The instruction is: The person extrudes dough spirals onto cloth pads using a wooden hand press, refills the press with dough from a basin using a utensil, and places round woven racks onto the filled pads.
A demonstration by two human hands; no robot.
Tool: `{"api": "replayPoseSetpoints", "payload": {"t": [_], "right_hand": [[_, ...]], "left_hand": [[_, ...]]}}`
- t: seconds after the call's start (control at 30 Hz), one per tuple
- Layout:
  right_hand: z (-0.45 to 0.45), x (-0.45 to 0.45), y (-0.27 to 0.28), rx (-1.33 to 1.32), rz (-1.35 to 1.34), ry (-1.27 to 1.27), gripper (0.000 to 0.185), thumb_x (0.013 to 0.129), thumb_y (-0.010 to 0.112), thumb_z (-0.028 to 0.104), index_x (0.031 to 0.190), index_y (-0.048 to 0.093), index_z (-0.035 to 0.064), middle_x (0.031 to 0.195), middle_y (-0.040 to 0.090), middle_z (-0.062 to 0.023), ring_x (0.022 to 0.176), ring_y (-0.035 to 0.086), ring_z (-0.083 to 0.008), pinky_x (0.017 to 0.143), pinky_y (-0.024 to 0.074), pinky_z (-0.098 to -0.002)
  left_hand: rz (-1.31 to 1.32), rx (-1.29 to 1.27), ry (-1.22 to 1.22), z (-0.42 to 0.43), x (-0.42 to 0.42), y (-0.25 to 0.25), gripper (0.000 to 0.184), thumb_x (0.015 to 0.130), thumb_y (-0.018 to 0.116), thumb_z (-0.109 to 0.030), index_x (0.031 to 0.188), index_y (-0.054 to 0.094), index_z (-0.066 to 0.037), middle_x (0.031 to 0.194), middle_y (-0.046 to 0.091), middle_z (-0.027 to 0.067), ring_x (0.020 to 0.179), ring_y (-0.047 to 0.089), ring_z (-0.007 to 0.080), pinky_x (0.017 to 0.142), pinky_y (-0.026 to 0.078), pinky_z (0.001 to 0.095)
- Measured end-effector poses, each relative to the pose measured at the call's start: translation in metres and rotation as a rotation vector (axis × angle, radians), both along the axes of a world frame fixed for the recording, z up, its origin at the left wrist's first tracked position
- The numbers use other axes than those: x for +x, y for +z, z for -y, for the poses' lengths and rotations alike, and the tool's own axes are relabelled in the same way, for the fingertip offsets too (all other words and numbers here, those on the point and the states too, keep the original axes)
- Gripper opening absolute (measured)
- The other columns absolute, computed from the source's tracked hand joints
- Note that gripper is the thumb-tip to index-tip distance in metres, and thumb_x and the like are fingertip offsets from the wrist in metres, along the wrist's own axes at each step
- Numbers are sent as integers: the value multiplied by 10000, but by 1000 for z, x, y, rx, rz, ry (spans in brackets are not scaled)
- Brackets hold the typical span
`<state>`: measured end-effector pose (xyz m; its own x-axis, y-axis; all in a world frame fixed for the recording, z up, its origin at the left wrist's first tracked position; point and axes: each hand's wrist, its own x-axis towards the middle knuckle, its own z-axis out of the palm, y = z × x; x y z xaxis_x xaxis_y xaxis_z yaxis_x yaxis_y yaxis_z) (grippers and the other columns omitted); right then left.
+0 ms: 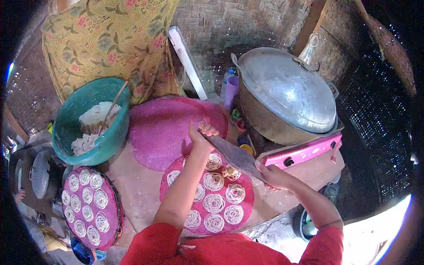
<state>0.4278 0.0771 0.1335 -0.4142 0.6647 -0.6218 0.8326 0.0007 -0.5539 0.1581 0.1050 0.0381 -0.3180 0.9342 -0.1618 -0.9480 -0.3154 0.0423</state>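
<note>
Both of my hands grip a long dark wooden press (232, 154), slanted over the table. My left hand (202, 134) is closed round its upper left end, and my right hand (274, 176) is closed round its lower right end. Beneath the press lies a round pink mat (203, 230) bearing several coiled nests of pale noodle strands (214, 181). A small pale piece (230, 171) shows just under the press, above a nest at the mat's upper right. Part of that nest is hidden by it.
A green basin (66, 132) with white dough and a stick stands at the left. Below it, another pink mat (81, 204) carries several nests. Behind are bare pink mats (163, 128). At the right, a large lidded pot (282, 88) sits on a pink stove (304, 152).
</note>
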Motion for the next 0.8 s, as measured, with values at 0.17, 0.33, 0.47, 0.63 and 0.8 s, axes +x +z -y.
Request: {"api": "replayPoseSetpoints", "payload": {"t": [0.17,0.33,0.47,0.63,0.8], "right_hand": [[-4,15,8,31,128,17,749,862,290,682,676,543,1,524,503,-99,444,518,-213,441,425,-361],[-12,7,-16,269,78,9,767,871,310,658,811,608,-47,679,599,-206,707,600,-338,676,450,-414],[-7,-14,-23,288,-7,25,751,880,310,646,843,612,-40,778,613,-208,752,602,-317,706,450,-396],[-16,-14,-37,207,-54,128,749,863,321,678,1056,572,-1,836,631,-172,733,614,-276,664,481,-412],[-35,-10,-70,-750,-752,-64,857,771,292,778,1245,464,85,909,640,-169,590,630,-228,539,529,-357]], "left_hand": [[56,79,-22,-9,20,-16,447,860,333,-483,524,390,-193,414,337,-67,359,353,118,450,323,296],[-39,139,-47,-31,6,-7,495,885,298,-530,520,353,-200,408,310,-60,351,320,115,429,310,291],[-77,146,-47,-23,-15,2,509,880,308,-567,525,336,-203,410,305,-53,352,315,115,430,294,285],[-76,282,-35,-12,-31,-16,494,876,342,-551,533,377,-197,417,325,-58,357,321,104,433,305,278],[33,416,-35,-17,-38,-40,483,872,370,-533,537,395,-186,424,344,-61,366,338,100,437,320,271]]}}
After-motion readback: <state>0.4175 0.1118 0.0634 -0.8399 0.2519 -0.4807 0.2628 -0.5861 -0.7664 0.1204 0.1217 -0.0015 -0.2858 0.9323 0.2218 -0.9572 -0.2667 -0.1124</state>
